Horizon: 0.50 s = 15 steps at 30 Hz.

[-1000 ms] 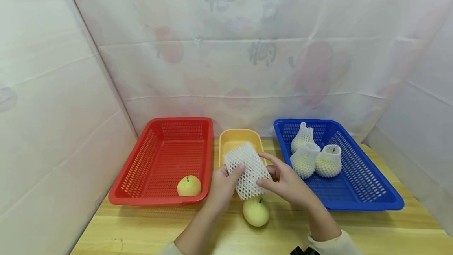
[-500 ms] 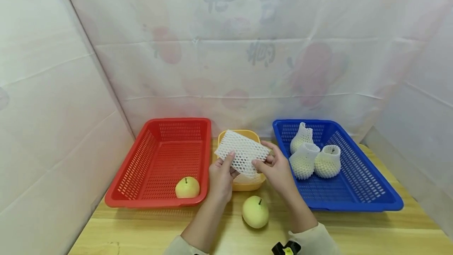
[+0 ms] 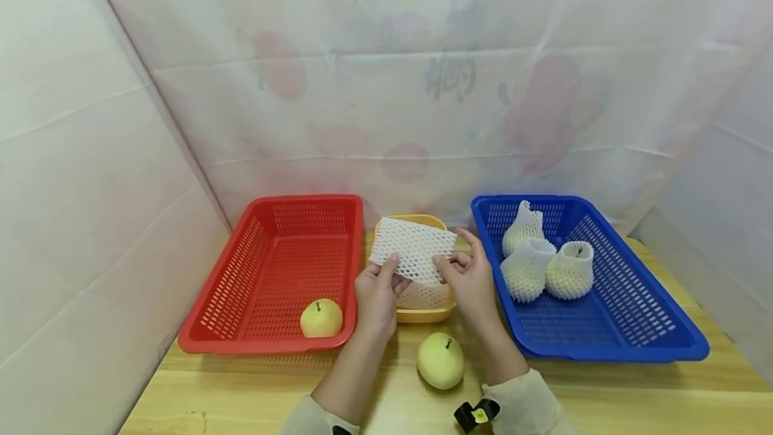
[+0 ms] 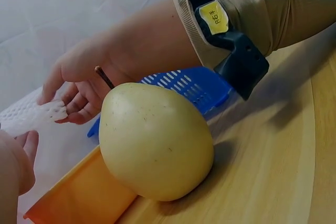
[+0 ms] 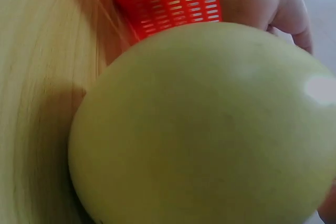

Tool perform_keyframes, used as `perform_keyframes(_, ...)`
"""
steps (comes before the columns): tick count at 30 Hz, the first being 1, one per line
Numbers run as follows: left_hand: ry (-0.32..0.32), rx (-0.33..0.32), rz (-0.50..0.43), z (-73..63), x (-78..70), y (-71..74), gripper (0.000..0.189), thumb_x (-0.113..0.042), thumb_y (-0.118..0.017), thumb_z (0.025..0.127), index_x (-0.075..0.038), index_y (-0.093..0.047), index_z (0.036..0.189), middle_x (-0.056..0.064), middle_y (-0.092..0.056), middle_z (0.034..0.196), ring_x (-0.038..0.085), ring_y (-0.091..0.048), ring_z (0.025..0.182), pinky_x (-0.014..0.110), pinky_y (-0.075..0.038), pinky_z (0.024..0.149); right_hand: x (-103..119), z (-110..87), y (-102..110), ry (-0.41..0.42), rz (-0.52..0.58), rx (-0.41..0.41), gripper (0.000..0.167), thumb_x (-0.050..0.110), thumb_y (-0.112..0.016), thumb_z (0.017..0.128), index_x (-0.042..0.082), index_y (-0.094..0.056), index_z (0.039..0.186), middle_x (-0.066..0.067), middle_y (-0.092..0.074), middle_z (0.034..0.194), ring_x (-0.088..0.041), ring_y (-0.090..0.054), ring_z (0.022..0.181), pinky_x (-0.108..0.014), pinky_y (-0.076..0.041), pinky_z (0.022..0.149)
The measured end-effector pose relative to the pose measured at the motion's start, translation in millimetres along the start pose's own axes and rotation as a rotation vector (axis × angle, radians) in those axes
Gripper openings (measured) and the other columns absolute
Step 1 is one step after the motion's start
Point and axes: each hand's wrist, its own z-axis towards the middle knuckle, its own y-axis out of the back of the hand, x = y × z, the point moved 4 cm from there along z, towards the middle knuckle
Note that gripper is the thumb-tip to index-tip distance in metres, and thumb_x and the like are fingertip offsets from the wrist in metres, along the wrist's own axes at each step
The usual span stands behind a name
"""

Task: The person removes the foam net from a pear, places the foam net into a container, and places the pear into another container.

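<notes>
Foam net (image 3: pixel 415 246) | partly hides yellow tray (image 3: pixel 425 316) | left-wrist view: cropped

Yellow tray (image 3: pixel 425 316) partly hidden behind white net (image 3: pixel 413 248), pear (image 5: pixel 205 129) cut off below in right wrist view

Left hand (image 3: pixel 377 295) pinches foam net (image 3: pixel 415 242) at left; right hand (image 3: pixel 472 282) pinches it at right; both thumbs (image 3: pixel 388 268) lie on its upper face.

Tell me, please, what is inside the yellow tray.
Inside the tray, white foam netting shows near the front; the net in the left hand and right hand hides most beyond.
</notes>
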Motion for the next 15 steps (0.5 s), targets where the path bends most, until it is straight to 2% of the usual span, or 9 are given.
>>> perform_keyframes(4,-0.018,-0.037,-0.003,2.4,-0.1,1.1,0.030,-0.015,-0.062,0.097,0.011,-0.064,0.111,0.014,-0.075,0.097,0.019,-0.073,0.092,0.035,-0.059,0.081,-1,3.0,-5,0.003,-0.003,0.018,0.065,0.011,-0.070,0.091,0.027,-0.038,0.145,-0.008,-0.060,0.075,-0.016,-0.052,0.056,-0.028,-0.049,0.053)
perform_keyframes(8,-0.035,-0.046,0.019,3.3,0.7,1.5,0.031,-0.018,-0.061,0.098,0.010,-0.064,0.110,0.011,-0.072,0.097,0.017,-0.070,0.095,0.036,-0.057,0.089,-3,7.4,-5,0.018,-0.007,-0.008,0.068,0.005,-0.069,0.090,0.026,-0.037,0.146,-0.012,-0.058,0.075,-0.014,-0.049,0.054,-0.026,-0.046,0.051)
perform_keyframes(12,-0.087,-0.044,0.092,2.1,1.0,3.7,0.043,-0.016,-0.057,0.100,0.011,-0.051,0.132,0.020,-0.061,0.126,0.022,-0.059,0.120,0.038,-0.048,0.103,-9,12.8,-2,0.055,-0.058,-0.055,0.068,0.005,-0.069,0.089,0.024,-0.037,0.145,-0.015,-0.058,0.076,-0.012,-0.050,0.055,-0.024,-0.046,0.051)
perform_keyframes(15,-0.145,-0.043,0.194,-1.0,-0.6,5.3,0.057,-0.017,-0.053,0.101,0.006,-0.032,0.149,0.022,-0.037,0.153,0.027,-0.037,0.142,0.039,-0.034,0.115,-14,16.9,-1,0.085,-0.142,-0.094,0.062,0.008,-0.070,0.089,0.023,-0.039,0.141,-0.012,-0.060,0.077,-0.013,-0.051,0.058,-0.024,-0.045,0.051)
